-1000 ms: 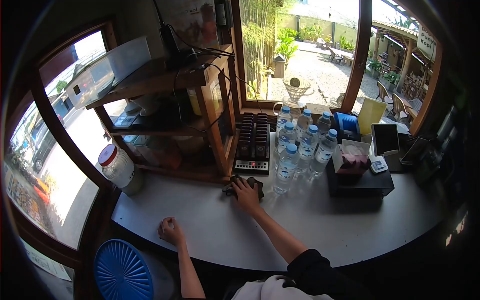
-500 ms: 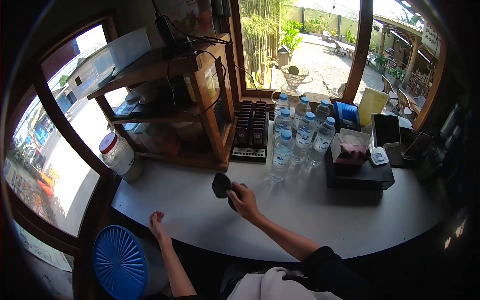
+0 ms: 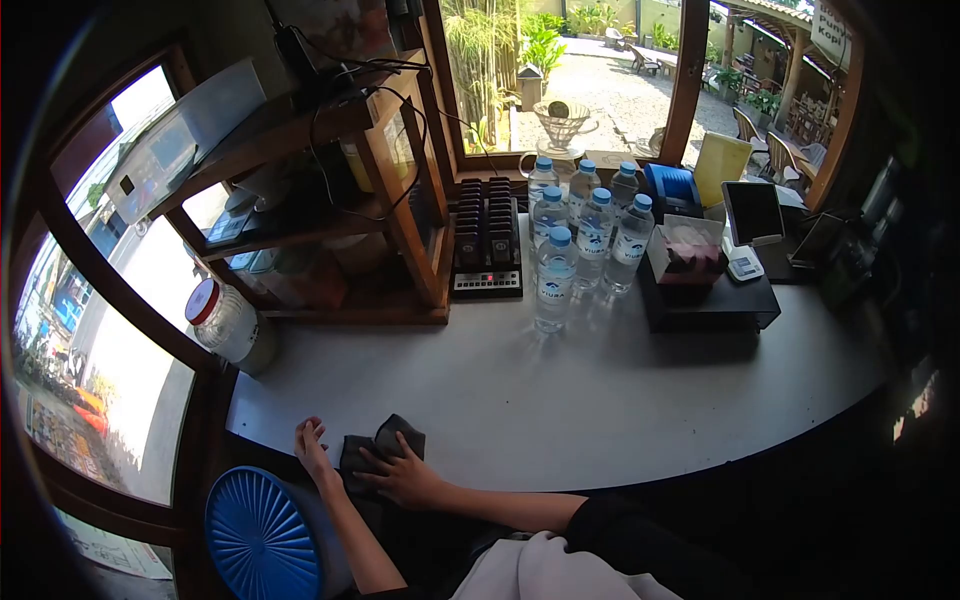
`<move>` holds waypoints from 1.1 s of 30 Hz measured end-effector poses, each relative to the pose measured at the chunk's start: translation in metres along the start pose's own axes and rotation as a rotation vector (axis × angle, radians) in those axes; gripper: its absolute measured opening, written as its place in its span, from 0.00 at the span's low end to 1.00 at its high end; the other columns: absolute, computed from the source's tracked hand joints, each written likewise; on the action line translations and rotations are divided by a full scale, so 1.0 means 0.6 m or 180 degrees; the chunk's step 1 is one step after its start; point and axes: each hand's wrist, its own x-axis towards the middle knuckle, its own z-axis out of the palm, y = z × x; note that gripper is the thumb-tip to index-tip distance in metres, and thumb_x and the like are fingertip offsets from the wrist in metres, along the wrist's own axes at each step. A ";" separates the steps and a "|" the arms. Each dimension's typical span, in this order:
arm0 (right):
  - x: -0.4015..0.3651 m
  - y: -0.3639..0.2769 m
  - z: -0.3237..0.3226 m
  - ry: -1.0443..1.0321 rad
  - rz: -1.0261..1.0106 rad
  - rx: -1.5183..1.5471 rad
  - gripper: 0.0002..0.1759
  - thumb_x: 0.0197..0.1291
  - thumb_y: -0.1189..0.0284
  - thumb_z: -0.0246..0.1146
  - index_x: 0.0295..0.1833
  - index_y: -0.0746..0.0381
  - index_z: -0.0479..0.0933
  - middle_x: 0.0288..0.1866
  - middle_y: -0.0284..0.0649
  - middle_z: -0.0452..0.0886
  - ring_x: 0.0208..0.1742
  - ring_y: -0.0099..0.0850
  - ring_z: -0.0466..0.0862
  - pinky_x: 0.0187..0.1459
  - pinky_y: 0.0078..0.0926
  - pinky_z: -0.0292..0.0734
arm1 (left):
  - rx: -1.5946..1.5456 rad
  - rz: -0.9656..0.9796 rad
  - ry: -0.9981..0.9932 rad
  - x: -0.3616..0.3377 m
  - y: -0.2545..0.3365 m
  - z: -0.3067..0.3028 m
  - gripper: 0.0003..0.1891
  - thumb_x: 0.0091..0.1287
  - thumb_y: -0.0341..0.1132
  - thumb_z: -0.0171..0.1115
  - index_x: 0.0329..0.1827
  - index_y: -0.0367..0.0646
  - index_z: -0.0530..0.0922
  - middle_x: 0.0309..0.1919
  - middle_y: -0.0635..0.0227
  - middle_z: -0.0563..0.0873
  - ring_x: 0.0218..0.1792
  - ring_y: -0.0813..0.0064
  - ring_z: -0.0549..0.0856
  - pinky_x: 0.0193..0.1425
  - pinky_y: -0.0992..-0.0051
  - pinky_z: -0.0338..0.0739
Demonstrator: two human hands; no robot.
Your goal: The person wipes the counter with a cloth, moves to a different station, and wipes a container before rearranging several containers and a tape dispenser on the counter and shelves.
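Observation:
Spread over a black cloth (image 3: pixel 400 428), my right hand (image 3: pixel 410 478) presses it at the front left edge of the white counter (image 3: pixel 600 400). Its fingers grip the cloth from above, and part of the cloth drapes over the edge. My left hand (image 3: pixel 313 450) is just to the left of the cloth, by the counter's edge. It holds nothing, with its fingers loosely bent and a little apart.
Several water bottles (image 3: pixel 553 285) stand at the back beside a rack of black pagers (image 3: pixel 487 240). A black box (image 3: pixel 705 300) carries a tissue box (image 3: pixel 688 250). At left are a wooden shelf (image 3: pixel 400 215), a red-lidded jar (image 3: pixel 228 325) and a blue-lidded bin (image 3: pixel 262 535).
My right hand has brought the cloth from the middle of the counter toward me and left, down to the front edge. My left hand stays nearly in place. The view has tilted slightly.

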 end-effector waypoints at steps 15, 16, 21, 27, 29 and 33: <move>-0.720 0.299 -0.170 0.1767 0.5413 -0.1225 0.29 0.69 0.60 0.51 0.75 0.40 0.62 0.79 0.36 0.58 0.79 0.42 0.56 0.70 0.69 0.49 | 0.0797 0.1153 -0.0941 -0.093 -0.083 0.202 0.11 0.73 0.33 0.53 0.37 0.39 0.82 0.36 0.66 0.84 0.38 0.73 0.83 0.48 0.72 0.78; -0.723 0.299 -0.169 0.1689 0.5555 -0.1318 0.29 0.70 0.60 0.51 0.76 0.40 0.62 0.79 0.36 0.58 0.79 0.42 0.56 0.69 0.70 0.53 | 0.0740 0.1137 -0.0944 -0.086 -0.086 0.201 0.11 0.73 0.34 0.53 0.36 0.39 0.82 0.36 0.65 0.84 0.37 0.73 0.84 0.46 0.72 0.79; -0.471 0.212 -0.127 0.1564 0.4377 -0.1140 0.30 0.69 0.62 0.53 0.76 0.47 0.61 0.79 0.37 0.59 0.79 0.40 0.57 0.71 0.66 0.47 | 0.0780 0.1333 -0.1046 -0.081 -0.102 0.206 0.12 0.74 0.35 0.53 0.36 0.37 0.80 0.34 0.65 0.84 0.35 0.75 0.83 0.44 0.73 0.79; -0.327 0.091 -0.073 0.0496 0.1528 -0.0036 0.29 0.70 0.65 0.52 0.76 0.46 0.60 0.83 0.32 0.47 0.82 0.31 0.50 0.78 0.54 0.32 | 0.0116 0.1263 -0.0520 -0.075 -0.109 0.206 0.12 0.75 0.36 0.52 0.38 0.38 0.80 0.32 0.66 0.83 0.34 0.76 0.81 0.39 0.77 0.76; -0.382 0.124 -0.094 0.0327 0.1324 0.0203 0.29 0.71 0.64 0.51 0.77 0.45 0.58 0.83 0.31 0.45 0.82 0.31 0.48 0.79 0.54 0.32 | 0.0316 0.1545 -0.0026 -0.104 -0.089 0.220 0.13 0.75 0.36 0.50 0.38 0.38 0.79 0.32 0.66 0.82 0.32 0.75 0.80 0.37 0.77 0.75; -0.572 0.196 -0.153 0.0607 0.1806 -0.0372 0.28 0.72 0.59 0.49 0.77 0.43 0.58 0.83 0.33 0.48 0.82 0.32 0.48 0.77 0.57 0.34 | -0.0021 0.2064 0.0614 -0.238 -0.054 0.310 0.15 0.76 0.37 0.46 0.37 0.37 0.77 0.30 0.66 0.78 0.30 0.74 0.74 0.36 0.74 0.70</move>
